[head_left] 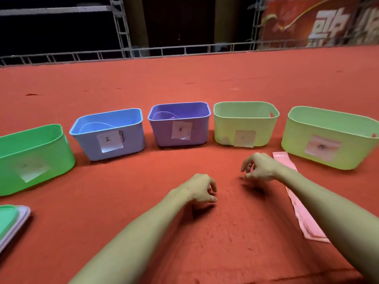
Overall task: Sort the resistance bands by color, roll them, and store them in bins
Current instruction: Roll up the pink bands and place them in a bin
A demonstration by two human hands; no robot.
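Observation:
Several labelled bins stand in a row on the red carpet: a green bin (37,158), a blue bin (108,134) with a blue band inside, a purple bin (180,124) with a purple band inside, and two pale green bins (245,124) (330,138). A pink resistance band (303,214) lies flat on the carpet, partly under my right forearm. My left hand (202,190) hovers over the carpet with fingers curled, holding nothing I can see. My right hand (259,167) hangs in front of the bins, fingers loosely bent, with nothing in it.
Stacked lids, green over lilac (10,222), lie at the left edge. A metal truss railing (184,50) borders the far end of the carpet, with a red banner (320,21) behind it at the right.

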